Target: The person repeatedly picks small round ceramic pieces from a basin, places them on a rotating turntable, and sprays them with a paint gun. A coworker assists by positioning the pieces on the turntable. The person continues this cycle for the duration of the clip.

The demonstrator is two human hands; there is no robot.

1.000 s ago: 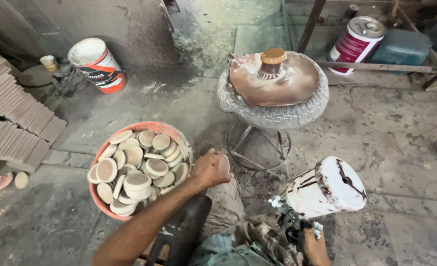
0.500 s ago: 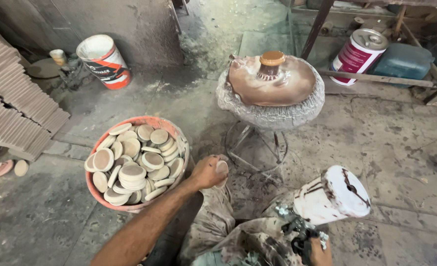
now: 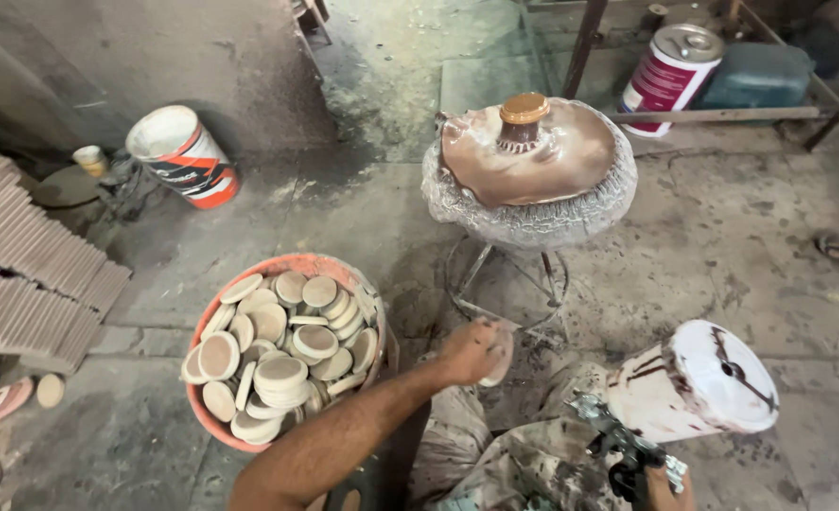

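While the left hand (image 3: 471, 350) was closed around a pale round disc (image 3: 500, 358), it held the piece just right of the orange basin (image 3: 213, 424) heaped with similar discs and below the coated turntable stand (image 3: 530, 180). The right hand (image 3: 661, 484) barely showed at the bottom edge, apparently wrapped around the grip of a spray gun (image 3: 628, 449) with its spattered white cup (image 3: 699, 378); how tightly it was closed could not be told. The disc seemed likely to slip, since only its edge was pinched, and a drop onto the concrete floor (image 3: 741, 246) could chip it. The tilted cup might also spill if the gun leaned further. The floor was grey, dusty and stained. Stacked tiles (image 3: 32, 274) lay at left, a white-and-orange bucket (image 3: 181, 156) leaned by the wall, and a paint can (image 3: 673, 66) stood beyond.
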